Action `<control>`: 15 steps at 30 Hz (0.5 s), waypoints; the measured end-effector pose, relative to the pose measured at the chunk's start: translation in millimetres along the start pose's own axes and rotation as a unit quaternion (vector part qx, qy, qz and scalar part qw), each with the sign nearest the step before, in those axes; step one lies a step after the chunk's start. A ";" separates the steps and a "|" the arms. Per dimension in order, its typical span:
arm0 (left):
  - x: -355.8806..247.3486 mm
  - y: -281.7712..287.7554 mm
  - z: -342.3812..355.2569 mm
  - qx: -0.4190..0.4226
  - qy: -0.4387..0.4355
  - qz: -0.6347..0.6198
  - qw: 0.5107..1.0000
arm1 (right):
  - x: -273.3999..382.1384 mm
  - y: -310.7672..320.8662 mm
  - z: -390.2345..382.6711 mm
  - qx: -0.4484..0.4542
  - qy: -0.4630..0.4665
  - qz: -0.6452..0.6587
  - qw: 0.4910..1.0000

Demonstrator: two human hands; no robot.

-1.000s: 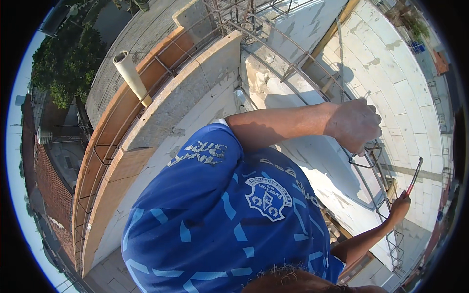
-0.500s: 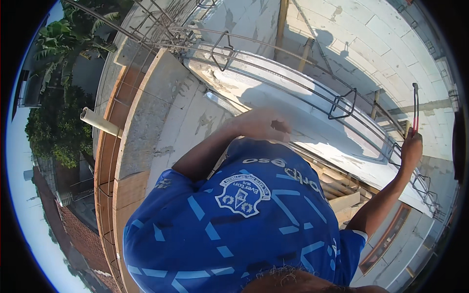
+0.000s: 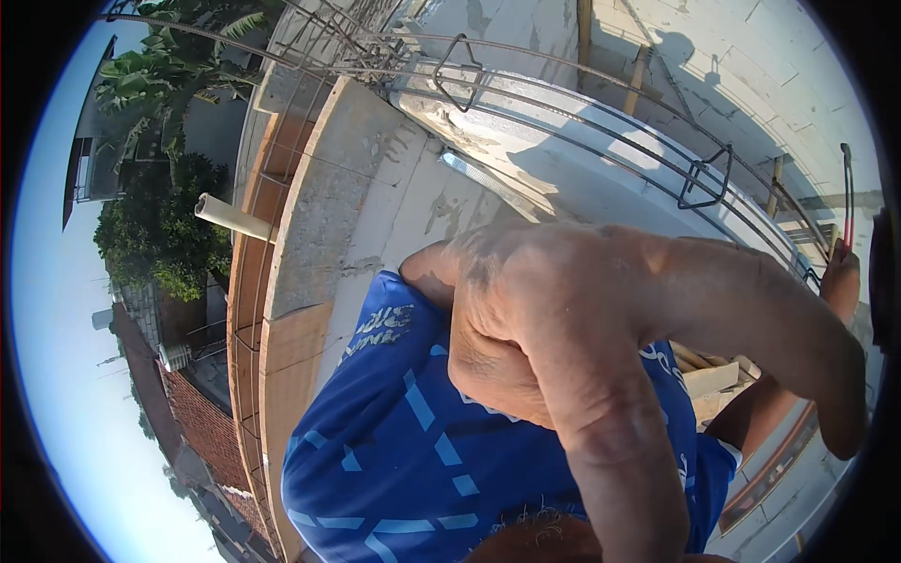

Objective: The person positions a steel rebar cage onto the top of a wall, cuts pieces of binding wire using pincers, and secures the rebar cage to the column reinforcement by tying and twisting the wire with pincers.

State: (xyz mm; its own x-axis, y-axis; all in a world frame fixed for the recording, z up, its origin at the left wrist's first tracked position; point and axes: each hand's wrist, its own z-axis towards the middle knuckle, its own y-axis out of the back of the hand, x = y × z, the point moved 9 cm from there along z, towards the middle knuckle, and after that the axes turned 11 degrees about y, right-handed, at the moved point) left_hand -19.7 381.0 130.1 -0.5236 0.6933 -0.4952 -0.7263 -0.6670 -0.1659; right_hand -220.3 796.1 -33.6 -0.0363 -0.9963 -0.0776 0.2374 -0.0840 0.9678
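- The left hand (image 3: 554, 310) has just swung up from the chest of the blue shirt (image 3: 375, 450), fingers spread apart, nothing seen in it.
- That leaves it off the steel bars (image 3: 582, 114), along the white wall's (image 3: 554, 178) top edge.
- The right hand (image 3: 842, 274) is clamped on the red-handled tool (image 3: 848, 202), out right of the bars, pointing up.

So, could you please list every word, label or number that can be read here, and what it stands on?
No text can be quoted.
Left sleeve of the blue shirt: pale, worn-looking lettering, not clear enough to read.
Shirt chest: fragments of white letters beside the left hand, which blocks much of the chest; too little to read.
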 end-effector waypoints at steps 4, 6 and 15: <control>0.0 -16.8 5.4 0.009 -0.067 -0.058 0.996 | -8.1 -0.4 -3.2 -0.003 -0.016 0.022 1.000; 1.7 -22.7 8.0 0.016 -0.081 -0.080 0.993 | -15.6 -11.1 -2.2 0.028 -0.027 0.025 0.999; 11.7 47.2 -14.9 -0.053 -0.023 0.346 0.936 | 3.3 4.1 1.3 -0.008 0.005 -0.005 1.000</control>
State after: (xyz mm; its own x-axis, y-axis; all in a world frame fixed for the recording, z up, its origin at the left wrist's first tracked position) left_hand -53.4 353.6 103.7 -0.8726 0.0940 -0.4792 -0.1591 -0.9825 0.0969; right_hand -220.7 792.5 -29.7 -0.0286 -0.9955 -0.0900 0.2522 -0.0943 0.9631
